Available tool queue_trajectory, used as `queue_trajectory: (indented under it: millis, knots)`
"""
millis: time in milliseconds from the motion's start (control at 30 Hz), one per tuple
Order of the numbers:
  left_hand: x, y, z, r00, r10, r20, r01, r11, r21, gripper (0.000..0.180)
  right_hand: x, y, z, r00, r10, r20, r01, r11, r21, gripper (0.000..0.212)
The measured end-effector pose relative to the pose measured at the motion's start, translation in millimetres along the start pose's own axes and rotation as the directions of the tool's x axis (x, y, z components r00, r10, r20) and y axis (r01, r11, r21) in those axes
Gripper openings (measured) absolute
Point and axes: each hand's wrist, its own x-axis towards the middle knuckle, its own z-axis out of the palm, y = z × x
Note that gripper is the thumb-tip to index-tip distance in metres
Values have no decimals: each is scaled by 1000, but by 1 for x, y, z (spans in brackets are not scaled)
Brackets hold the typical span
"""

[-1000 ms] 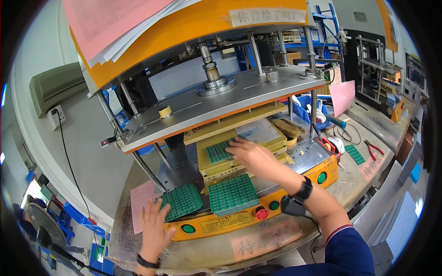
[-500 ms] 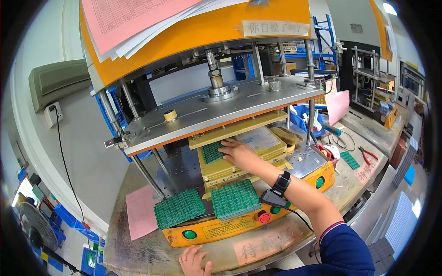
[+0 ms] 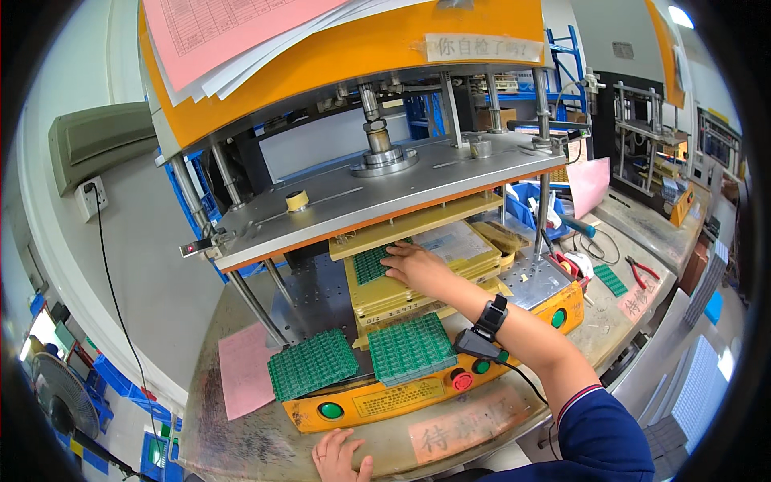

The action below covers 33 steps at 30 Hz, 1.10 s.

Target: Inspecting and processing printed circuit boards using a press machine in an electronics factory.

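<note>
My right hand (image 3: 416,267) reaches under the raised press plate, fingers extended over a green circuit board panel (image 3: 371,266). The panel lies on the left part of the yellowish fixture (image 3: 401,301), and my fingertips touch its right side; part of it is hidden beneath them. My left hand (image 3: 337,456) rests on the worktable's front edge with its fingers apart, holding nothing. Between my hands, a stack of green circuit board panels (image 3: 414,349) sits on the front of the press base. Another stack of green panels (image 3: 313,364) lies to its left, slightly turned.
The steel press plate (image 3: 401,181) hangs above the fixture on metal columns. On the orange base front are green buttons and a red stop button (image 3: 461,380). A dark sensor box (image 3: 479,345) with a cable sits beside the panels. Red pliers (image 3: 642,271) lie at the right.
</note>
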Motion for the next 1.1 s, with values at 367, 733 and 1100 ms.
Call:
queue_trajectory:
  millis: [367,733,1100]
  knots:
    - [-3,-1,1,1000,-15,-11,15,999,43,30,6,-4,-6,999,-24,23,22,998,59,36]
    - [6,3,-4,993,-93,74,91,995,28,23,-94,-102,-35,948,-316,-39,313,948,-60,34]
    - [26,10,1,982,155,-108,-103,919,381,23,-139,-119,-34,949,-314,-32,303,935,-185,26]
